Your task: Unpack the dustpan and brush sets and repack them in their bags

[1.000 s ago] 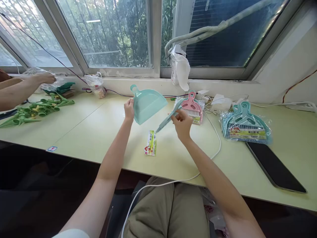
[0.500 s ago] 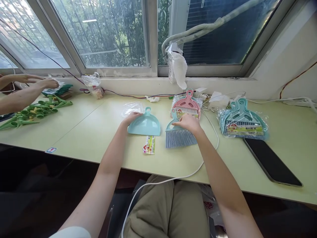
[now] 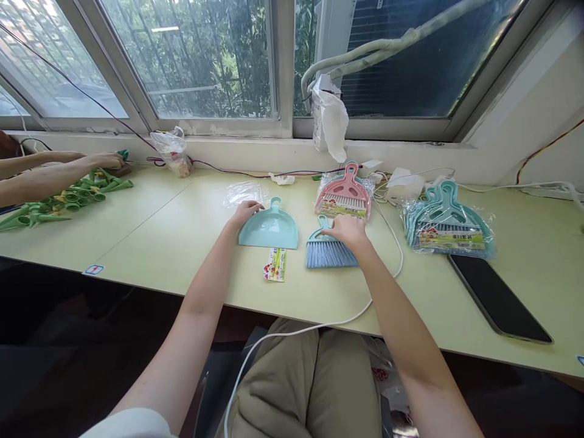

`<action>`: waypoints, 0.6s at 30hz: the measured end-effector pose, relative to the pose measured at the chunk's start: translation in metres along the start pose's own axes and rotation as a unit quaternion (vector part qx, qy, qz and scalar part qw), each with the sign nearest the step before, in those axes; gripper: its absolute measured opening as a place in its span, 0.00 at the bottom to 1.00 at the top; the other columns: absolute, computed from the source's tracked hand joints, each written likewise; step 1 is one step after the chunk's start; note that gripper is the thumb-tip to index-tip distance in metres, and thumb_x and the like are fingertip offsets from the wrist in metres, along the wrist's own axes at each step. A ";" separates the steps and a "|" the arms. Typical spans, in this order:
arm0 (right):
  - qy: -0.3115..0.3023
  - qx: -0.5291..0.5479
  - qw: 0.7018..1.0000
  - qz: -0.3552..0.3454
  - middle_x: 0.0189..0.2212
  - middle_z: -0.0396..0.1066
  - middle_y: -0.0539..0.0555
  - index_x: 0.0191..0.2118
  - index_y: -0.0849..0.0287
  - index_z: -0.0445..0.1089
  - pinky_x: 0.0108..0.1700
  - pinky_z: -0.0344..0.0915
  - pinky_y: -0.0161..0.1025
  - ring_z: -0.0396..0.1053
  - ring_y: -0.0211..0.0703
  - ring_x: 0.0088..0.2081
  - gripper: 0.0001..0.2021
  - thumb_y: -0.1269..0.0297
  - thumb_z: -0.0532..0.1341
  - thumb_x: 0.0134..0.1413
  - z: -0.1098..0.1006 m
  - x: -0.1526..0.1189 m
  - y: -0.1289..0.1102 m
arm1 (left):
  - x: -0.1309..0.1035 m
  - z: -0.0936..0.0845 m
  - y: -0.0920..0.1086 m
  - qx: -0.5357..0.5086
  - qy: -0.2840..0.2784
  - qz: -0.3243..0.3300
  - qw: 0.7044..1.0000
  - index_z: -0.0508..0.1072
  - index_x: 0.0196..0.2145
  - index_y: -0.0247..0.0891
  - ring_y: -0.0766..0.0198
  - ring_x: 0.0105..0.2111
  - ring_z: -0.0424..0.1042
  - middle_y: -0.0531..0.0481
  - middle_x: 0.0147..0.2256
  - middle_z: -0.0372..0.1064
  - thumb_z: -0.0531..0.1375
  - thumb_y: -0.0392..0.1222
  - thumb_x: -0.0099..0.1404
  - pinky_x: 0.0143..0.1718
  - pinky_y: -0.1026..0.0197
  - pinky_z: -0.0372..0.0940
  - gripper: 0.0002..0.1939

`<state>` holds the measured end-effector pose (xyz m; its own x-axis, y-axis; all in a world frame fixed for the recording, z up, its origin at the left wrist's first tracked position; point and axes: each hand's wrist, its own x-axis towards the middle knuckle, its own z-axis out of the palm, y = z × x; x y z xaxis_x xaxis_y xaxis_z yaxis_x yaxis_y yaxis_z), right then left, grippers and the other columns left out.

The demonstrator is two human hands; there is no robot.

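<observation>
A light-blue dustpan (image 3: 269,231) lies on the table with its handle pointing toward the window. My left hand (image 3: 247,212) grips its upper left edge, though the fingertips are partly hidden. To the right, a small hand brush (image 3: 331,254) with grey-blue bristles faces me, its handle loop pointing away. My right hand (image 3: 349,230) is closed over the right part of the brush's back, thumb toward the handle. Between my arms, just in front of the dustpan, sits a printed label card (image 3: 275,265). A crumpled clear plastic wrapper (image 3: 243,193) rests behind my left hand.
Behind the brush is a wrapped pink brush-and-dustpan set (image 3: 349,188); wrapped teal sets (image 3: 447,219) and a phone (image 3: 499,298) lie right. A white cable (image 3: 360,313) crosses the table edge. At far left, another person's hands (image 3: 107,161) are over green plastic parts (image 3: 77,198).
The brush now sits slightly lower and flatter, still under my right hand. My left hand stays at the dustpan. The other person's hands have shifted, and the clear plastic near them is out of sight.
</observation>
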<state>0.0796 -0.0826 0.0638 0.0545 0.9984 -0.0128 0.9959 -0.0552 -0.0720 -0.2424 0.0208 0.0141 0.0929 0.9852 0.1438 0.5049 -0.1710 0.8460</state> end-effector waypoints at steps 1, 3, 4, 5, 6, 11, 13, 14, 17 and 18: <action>0.007 0.002 1.000 0.003 0.40 0.76 0.66 0.43 0.64 0.76 0.44 0.65 0.44 0.73 0.58 0.46 0.23 0.48 0.62 0.53 -0.001 0.000 0.000 | 0.001 0.000 -0.002 -0.014 0.007 -0.003 1.000 0.79 0.32 0.38 0.63 0.32 0.68 0.48 0.33 0.72 0.59 0.44 0.56 0.36 0.61 0.62 0.11; 0.033 0.010 0.999 0.012 0.39 0.76 0.66 0.42 0.63 0.77 0.43 0.65 0.43 0.74 0.57 0.45 0.20 0.52 0.58 0.57 -0.001 -0.001 -0.002 | 0.003 0.002 -0.005 -0.047 0.020 -0.006 0.999 0.78 0.35 0.38 0.64 0.34 0.70 0.46 0.39 0.74 0.60 0.41 0.54 0.39 0.61 0.64 0.11; 0.050 0.014 0.998 0.017 0.38 0.76 0.66 0.41 0.63 0.77 0.42 0.65 0.43 0.74 0.56 0.44 0.18 0.54 0.56 0.59 -0.001 -0.001 -0.004 | 0.003 0.002 -0.007 -0.064 0.025 -0.006 0.998 0.78 0.36 0.38 0.64 0.35 0.70 0.46 0.41 0.74 0.60 0.39 0.53 0.40 0.60 0.65 0.12; 0.068 0.019 0.997 0.023 0.38 0.76 0.66 0.41 0.63 0.77 0.42 0.65 0.42 0.75 0.55 0.44 0.18 0.57 0.54 0.61 -0.001 -0.002 -0.005 | 0.004 0.002 -0.008 -0.078 0.029 -0.007 0.997 0.77 0.37 0.38 0.64 0.36 0.71 0.45 0.43 0.74 0.61 0.38 0.52 0.41 0.60 0.65 0.12; 0.086 0.023 0.996 0.027 0.37 0.76 0.66 0.40 0.63 0.77 0.41 0.65 0.42 0.75 0.55 0.43 0.18 0.59 0.52 0.61 0.000 -0.002 -0.007 | 0.005 0.002 -0.009 -0.089 0.029 -0.007 0.996 0.77 0.37 0.37 0.64 0.36 0.72 0.45 0.43 0.74 0.61 0.37 0.52 0.42 0.59 0.66 0.13; 0.127 0.028 0.991 0.030 0.37 0.76 0.67 0.40 0.63 0.77 0.40 0.65 0.43 0.75 0.57 0.42 0.19 0.62 0.49 0.63 0.004 -0.004 -0.010 | 0.004 0.000 -0.009 -0.078 0.023 -0.004 0.997 0.76 0.39 0.37 0.61 0.35 0.73 0.46 0.36 0.75 0.64 0.39 0.51 0.43 0.56 0.66 0.16; 0.121 0.025 0.992 0.028 0.37 0.76 0.67 0.40 0.64 0.77 0.40 0.65 0.44 0.75 0.58 0.42 0.20 0.62 0.49 0.63 0.005 -0.003 -0.010 | 0.002 0.001 -0.007 -0.062 0.023 -0.005 0.998 0.76 0.40 0.37 0.60 0.36 0.73 0.46 0.35 0.74 0.64 0.40 0.51 0.42 0.56 0.66 0.17; 0.116 0.023 0.993 0.027 0.38 0.76 0.67 0.40 0.64 0.77 0.40 0.65 0.44 0.75 0.58 0.42 0.20 0.61 0.49 0.63 0.006 -0.003 -0.009 | 0.001 0.001 -0.007 -0.058 0.022 -0.007 0.998 0.76 0.41 0.37 0.60 0.36 0.73 0.46 0.34 0.74 0.64 0.41 0.51 0.41 0.57 0.66 0.17; 0.101 0.018 0.994 0.031 0.40 0.76 0.68 0.42 0.64 0.77 0.42 0.65 0.43 0.74 0.56 0.44 0.19 0.61 0.50 0.62 0.006 -0.002 -0.008 | 0.000 0.003 -0.005 -0.059 0.020 -0.015 0.998 0.76 0.41 0.37 0.59 0.36 0.73 0.46 0.35 0.74 0.64 0.42 0.52 0.39 0.58 0.66 0.17; 0.098 0.016 0.995 0.032 0.40 0.76 0.68 0.42 0.64 0.77 0.42 0.65 0.43 0.74 0.56 0.44 0.19 0.61 0.50 0.62 0.006 -0.001 -0.008 | -0.001 0.003 -0.005 -0.059 0.020 -0.018 0.998 0.76 0.41 0.37 0.59 0.35 0.73 0.46 0.35 0.74 0.64 0.42 0.52 0.38 0.58 0.66 0.17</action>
<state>0.0713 -0.0836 0.0586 0.1345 0.9751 0.1766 0.9872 -0.1163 -0.1094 -0.2424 0.0209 0.0086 0.0413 0.9905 0.1315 0.4032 -0.1369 0.9048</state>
